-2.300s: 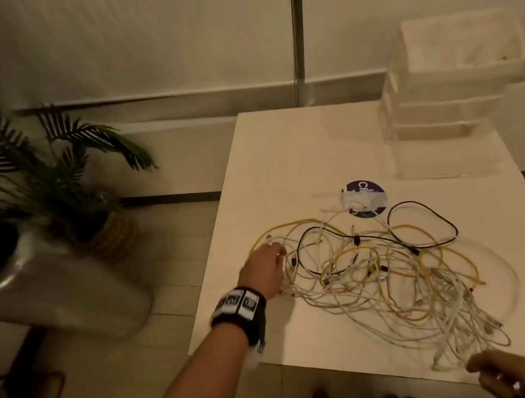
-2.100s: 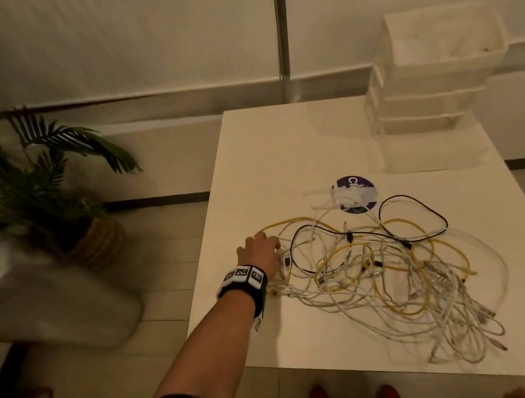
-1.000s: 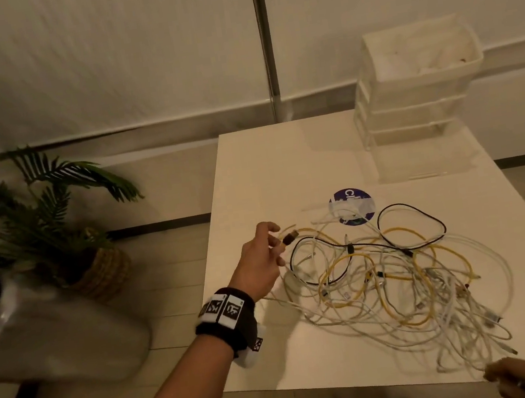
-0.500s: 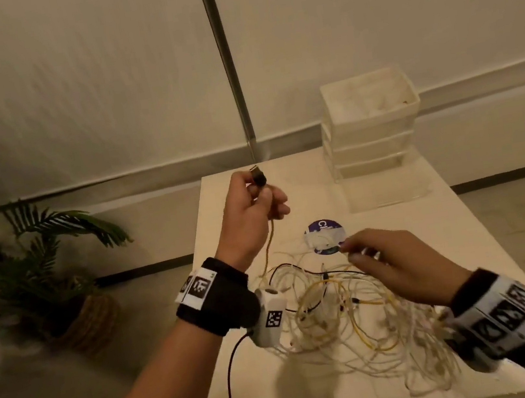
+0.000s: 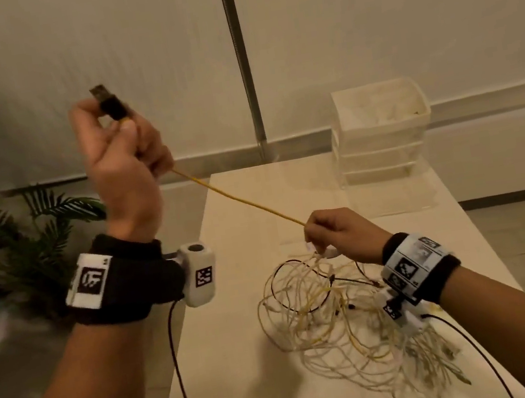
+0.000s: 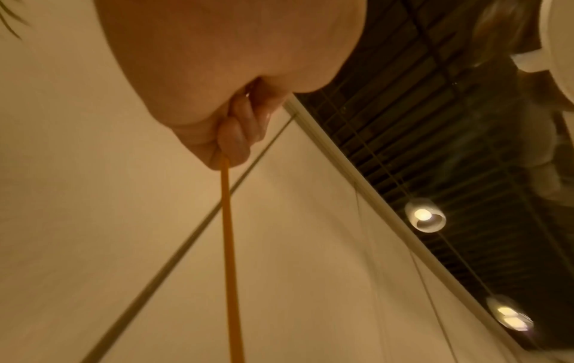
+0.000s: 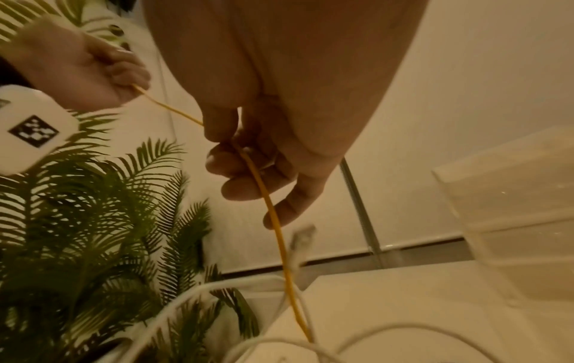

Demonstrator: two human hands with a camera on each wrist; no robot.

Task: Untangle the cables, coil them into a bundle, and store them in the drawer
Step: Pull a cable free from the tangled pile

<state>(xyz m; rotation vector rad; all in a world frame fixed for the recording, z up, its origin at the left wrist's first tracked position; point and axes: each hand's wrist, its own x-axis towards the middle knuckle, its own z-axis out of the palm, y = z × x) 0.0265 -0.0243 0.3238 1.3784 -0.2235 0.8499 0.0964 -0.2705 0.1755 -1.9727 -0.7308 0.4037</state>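
Yellow cable (image 5: 240, 198) runs taut between fisted left hand (image 5: 119, 159) and pinching right hand (image 5: 338, 235).

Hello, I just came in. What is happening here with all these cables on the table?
A person is pulling one yellow cable out of a tangled pile of cables on the table. The left hand grips the cable near its black plug and holds it up high. The right hand pinches the same cable just above the pile, so it runs taut between the hands. The plastic drawers stand at the table's far side.
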